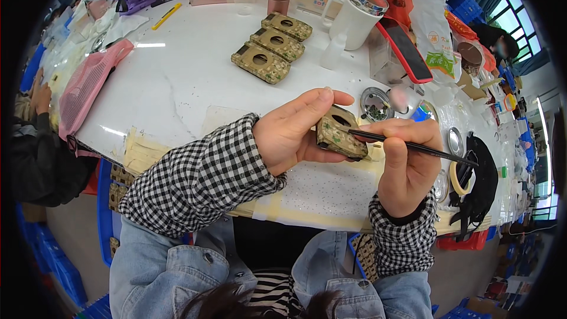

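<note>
My left hand (289, 127) is closed round a camouflage-painted toy tank hull (328, 134), a small blocky piece with a round hole in its top. It is held tilted above the near part of the table. My right hand (407, 165) pinches slim black tweezers (425, 150), whose tip reaches the hull's top beside the hole. Whether anything tiny sits at the tip cannot be made out. Three similar camouflage hulls (261, 64) lie in a slanting row farther back. Just beyond my right hand is a round clear dish (376, 104) with small dark green bits in it.
A white lidded mug (357, 19) and a phone in a red case (404, 50) stand at the back right. A pink mesh bag (88, 91) lies left, near another person's arm. Blue trays (105, 212) of hulls sit below the table edge. A black bag (481, 183) lies right.
</note>
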Tool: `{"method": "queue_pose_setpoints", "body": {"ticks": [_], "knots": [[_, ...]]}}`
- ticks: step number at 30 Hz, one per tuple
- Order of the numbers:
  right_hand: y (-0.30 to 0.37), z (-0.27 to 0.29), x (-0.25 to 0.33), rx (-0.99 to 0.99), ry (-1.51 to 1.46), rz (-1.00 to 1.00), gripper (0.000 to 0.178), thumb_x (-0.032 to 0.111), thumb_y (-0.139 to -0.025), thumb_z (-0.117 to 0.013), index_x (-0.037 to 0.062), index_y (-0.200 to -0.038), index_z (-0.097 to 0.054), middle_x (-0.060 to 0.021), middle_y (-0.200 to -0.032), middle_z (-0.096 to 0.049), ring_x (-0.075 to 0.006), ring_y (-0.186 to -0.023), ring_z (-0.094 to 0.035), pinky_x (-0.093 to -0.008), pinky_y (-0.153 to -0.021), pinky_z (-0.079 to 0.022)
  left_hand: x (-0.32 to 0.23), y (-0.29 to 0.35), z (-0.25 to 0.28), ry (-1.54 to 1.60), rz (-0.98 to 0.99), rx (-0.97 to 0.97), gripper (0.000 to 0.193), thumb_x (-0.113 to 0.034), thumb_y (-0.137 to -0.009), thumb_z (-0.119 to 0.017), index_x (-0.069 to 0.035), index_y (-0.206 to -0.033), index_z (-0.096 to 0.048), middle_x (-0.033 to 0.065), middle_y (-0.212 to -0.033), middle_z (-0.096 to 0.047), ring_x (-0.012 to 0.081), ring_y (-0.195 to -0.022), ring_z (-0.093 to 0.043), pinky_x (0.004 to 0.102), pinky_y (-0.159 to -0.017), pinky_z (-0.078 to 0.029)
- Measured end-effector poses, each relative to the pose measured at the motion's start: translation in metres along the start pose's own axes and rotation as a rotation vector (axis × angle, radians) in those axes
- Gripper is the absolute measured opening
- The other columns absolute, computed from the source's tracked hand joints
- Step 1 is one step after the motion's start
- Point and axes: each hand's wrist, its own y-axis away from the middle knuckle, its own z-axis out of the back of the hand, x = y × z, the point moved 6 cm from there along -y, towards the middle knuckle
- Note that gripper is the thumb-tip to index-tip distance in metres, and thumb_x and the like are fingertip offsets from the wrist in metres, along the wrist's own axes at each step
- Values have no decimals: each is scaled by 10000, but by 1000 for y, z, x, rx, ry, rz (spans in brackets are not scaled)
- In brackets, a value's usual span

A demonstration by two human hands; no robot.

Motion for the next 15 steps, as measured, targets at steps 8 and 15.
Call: {"method": "queue_pose_setpoints", "body": {"ticks": [8, 15], "knots": [[0, 1, 0, -16, 15, 7, 111, 53, -899, -558, 2, -953, -475, -150, -924, -625, -190, -845, -616, -282, -774, -475, 0, 0, 0, 0, 1, 7, 465, -452, -971, -333, -116, -1285, -402, 37, -1132, -567, 119, -959, -616, 272, -756, -560], [0, 1, 1, -1, 64, 5, 119, 65, -897, -566, 5, -949, -477, -146, -925, -626, -182, -841, -611, -282, -775, -469, 0, 0, 0, -10, 0, 9, 466, -455, -971, -331, -117, -1284, -401, 38, -1132, -566, 121, -961, -615, 276, -761, -558]]}}
